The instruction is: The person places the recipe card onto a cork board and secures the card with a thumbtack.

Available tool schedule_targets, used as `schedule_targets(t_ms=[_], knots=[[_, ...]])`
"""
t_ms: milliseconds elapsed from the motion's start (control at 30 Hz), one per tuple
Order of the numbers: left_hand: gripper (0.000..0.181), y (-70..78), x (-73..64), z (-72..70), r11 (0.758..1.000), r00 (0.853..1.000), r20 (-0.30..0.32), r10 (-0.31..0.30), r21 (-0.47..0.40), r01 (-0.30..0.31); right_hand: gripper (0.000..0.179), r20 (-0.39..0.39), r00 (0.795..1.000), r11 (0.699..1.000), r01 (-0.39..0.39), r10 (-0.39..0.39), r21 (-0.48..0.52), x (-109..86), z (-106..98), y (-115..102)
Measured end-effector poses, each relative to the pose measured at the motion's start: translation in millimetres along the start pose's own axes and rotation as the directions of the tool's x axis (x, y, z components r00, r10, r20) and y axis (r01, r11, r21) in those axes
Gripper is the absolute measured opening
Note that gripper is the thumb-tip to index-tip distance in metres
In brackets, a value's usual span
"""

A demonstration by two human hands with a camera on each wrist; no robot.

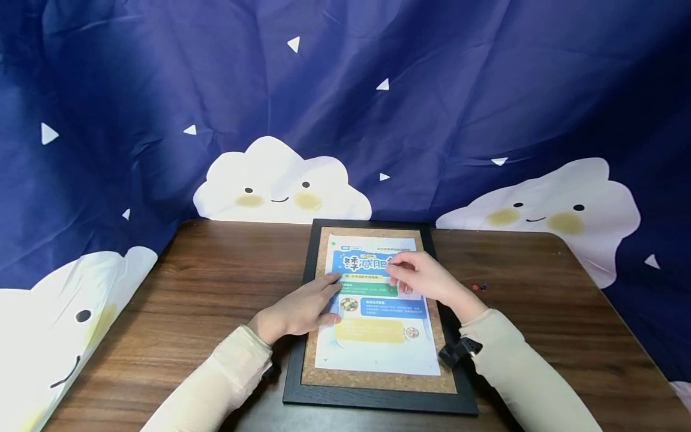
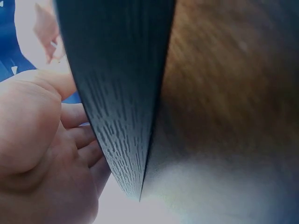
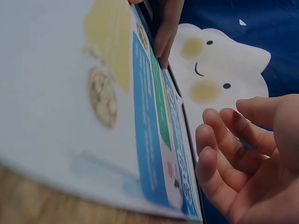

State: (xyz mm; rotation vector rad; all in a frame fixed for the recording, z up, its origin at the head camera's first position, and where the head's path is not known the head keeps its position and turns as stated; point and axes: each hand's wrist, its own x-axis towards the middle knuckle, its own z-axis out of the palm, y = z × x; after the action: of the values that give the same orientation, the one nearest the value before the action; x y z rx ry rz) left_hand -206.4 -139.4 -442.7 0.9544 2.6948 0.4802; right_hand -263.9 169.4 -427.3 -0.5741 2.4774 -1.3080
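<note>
— Straight fingers, gripping nothing: the left hand (image 1: pixel 302 306) rests on the left side of the poster (image 1: pixel 378 306), which lies on the corkboard (image 1: pixel 378 380). Good bracing?

— I'd say so. Light, even pressure there should hold the poster square to the corkboard; a sideways push could skew it.

— And the right hand (image 1: pixel 421 277)?

— Bent at the fingers, over the poster's upper right part. Whether it pinches something tiny, I can't tell. I'd bring those fingertips straight down rather than slide them, so that the paper doesn't drag or ripple.

— What about materials, from the left again?

— Brown wood-grain tabletop (image 1: pixel 232 264), then the black frame (image 2: pixel 124 144), rectangular, its side scored with fine grooves in the left wrist view. Next, a green dot (image 1: pixel 333 243) at the poster's top left corner, perhaps a pin head; thin printed paper with rounded blue, green and yellow panels; speckled, grainy cork around it.

— Farther right?

— A red bit (image 1: pixel 475 287) and a dark blue bit (image 1: pixel 483 287) lie near each other on the tabletop, possibly pushpins, though too small to be sure.
</note>
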Motion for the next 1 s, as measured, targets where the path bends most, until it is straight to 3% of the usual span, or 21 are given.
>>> schedule_targets(t_ms=[400,1000], knots=[[0.076,0.4,0.7,-0.4,1.000,1.000,0.004,0.002,-0.005,-0.002,0.021,-0.142,0.990,1.000,-0.008,0.004,-0.028,-51.2,-30,29],[0.076,0.3,0.1,-0.7,1.000,1.000,0.005,-0.007,-0.029,0.007,0.019,-0.299,0.940,0.963,-0.219,0.164,-0.158,-87.5,-62,65]])
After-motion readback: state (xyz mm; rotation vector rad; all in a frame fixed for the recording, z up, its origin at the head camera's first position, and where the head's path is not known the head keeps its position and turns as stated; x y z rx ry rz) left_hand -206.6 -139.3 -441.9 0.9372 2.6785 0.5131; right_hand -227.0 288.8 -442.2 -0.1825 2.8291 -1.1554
